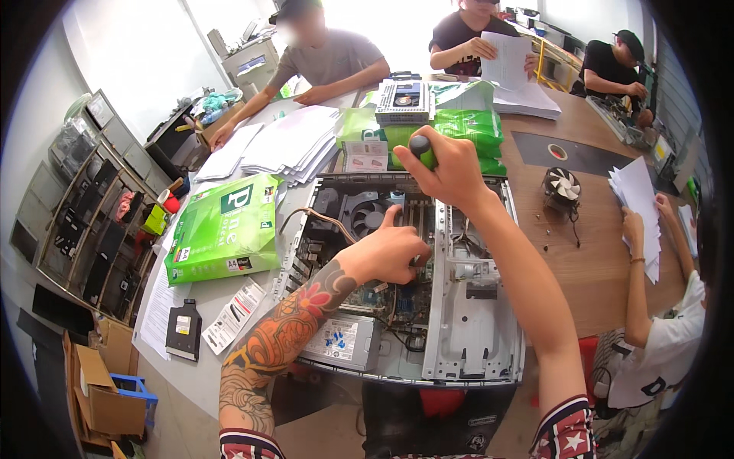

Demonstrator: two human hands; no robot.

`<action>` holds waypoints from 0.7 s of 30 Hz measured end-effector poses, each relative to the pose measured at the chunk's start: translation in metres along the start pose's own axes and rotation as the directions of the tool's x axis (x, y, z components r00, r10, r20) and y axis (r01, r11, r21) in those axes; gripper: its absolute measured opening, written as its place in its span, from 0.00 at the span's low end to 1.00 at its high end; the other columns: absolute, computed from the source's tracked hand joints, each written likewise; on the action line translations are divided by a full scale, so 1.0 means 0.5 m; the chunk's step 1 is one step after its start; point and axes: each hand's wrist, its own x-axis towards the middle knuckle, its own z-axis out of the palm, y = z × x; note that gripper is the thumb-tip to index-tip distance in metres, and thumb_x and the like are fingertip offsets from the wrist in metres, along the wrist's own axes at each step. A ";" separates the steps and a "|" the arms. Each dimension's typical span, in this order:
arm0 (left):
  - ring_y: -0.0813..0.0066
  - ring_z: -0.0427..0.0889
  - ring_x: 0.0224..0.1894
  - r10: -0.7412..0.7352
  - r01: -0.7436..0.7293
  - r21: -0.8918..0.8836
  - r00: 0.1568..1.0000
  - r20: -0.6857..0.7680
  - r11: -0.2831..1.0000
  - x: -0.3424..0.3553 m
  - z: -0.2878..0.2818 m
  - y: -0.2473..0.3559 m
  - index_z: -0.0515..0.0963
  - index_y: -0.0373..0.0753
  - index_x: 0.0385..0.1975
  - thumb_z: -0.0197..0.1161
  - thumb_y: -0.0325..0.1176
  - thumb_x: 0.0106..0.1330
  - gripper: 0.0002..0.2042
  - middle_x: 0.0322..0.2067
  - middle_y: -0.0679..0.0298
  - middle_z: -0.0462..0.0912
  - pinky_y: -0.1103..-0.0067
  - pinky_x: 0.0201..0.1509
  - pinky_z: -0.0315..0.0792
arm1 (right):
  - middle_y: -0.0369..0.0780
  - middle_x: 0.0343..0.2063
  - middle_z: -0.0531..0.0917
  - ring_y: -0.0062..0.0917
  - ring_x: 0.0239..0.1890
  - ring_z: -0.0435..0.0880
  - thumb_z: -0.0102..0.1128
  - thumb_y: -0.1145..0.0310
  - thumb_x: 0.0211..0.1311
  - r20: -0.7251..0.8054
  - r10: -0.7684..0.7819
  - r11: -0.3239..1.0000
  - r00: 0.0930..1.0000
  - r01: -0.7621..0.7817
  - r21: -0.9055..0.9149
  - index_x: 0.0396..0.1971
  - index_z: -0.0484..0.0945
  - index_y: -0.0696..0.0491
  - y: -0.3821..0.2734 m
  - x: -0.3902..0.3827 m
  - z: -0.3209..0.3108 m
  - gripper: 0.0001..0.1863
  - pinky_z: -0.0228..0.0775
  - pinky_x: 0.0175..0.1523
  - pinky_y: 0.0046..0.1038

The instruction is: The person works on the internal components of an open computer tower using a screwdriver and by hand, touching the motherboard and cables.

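An opened desktop computer case (478, 336) lies flat in front of me, its inside exposed. My right hand (455, 172) is closed around a screwdriver (421, 147) with a black and green handle, above the case's far side. Its shaft is hidden from view. My left hand (386, 252) reaches over the circuit board, thumb apart from the bent fingers; I make out nothing in it. Beyond that hand sits a black cooling fan (368, 217). A silver power supply (336, 340) fills the near left corner, close under my left forearm.
Left of the case lie a green paper pack (225, 229), a black drive (184, 329) and a white blister card (235, 315). Behind it, a metal drive unit (404, 103) rests on green packs. A loose cooler fan (562, 186) and small screws are at right. Several people handle papers or parts around the table.
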 end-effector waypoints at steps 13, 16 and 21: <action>0.66 0.82 0.41 0.019 -0.019 -0.008 1.000 0.000 1.000 0.004 0.004 -0.005 0.82 0.43 0.30 0.62 0.29 0.51 0.07 0.25 0.66 0.80 0.41 0.73 0.42 | 0.44 0.16 0.78 0.38 0.17 0.78 0.67 0.58 0.65 0.009 -0.005 1.000 1.000 0.005 -0.011 0.28 0.77 0.56 0.010 0.001 -0.003 0.16 0.69 0.25 0.31; 0.66 0.81 0.46 0.009 -0.009 0.002 0.999 0.047 1.000 -0.003 -0.005 -0.008 0.80 0.44 0.33 0.64 0.28 0.49 0.10 0.29 0.66 0.81 0.41 0.74 0.41 | 0.43 0.16 0.78 0.37 0.17 0.79 0.67 0.58 0.65 0.006 -0.002 1.000 1.000 0.002 -0.015 0.29 0.77 0.55 0.007 0.004 0.005 0.15 0.69 0.26 0.31; 0.66 0.80 0.48 0.022 -0.027 0.063 0.997 0.076 0.998 -0.004 -0.020 0.004 0.79 0.43 0.34 0.66 0.28 0.48 0.12 0.31 0.68 0.80 0.43 0.75 0.42 | 0.43 0.15 0.80 0.40 0.17 0.82 0.66 0.51 0.64 0.002 0.000 1.000 1.000 0.000 -0.012 0.28 0.77 0.53 0.011 0.001 0.005 0.19 0.71 0.24 0.35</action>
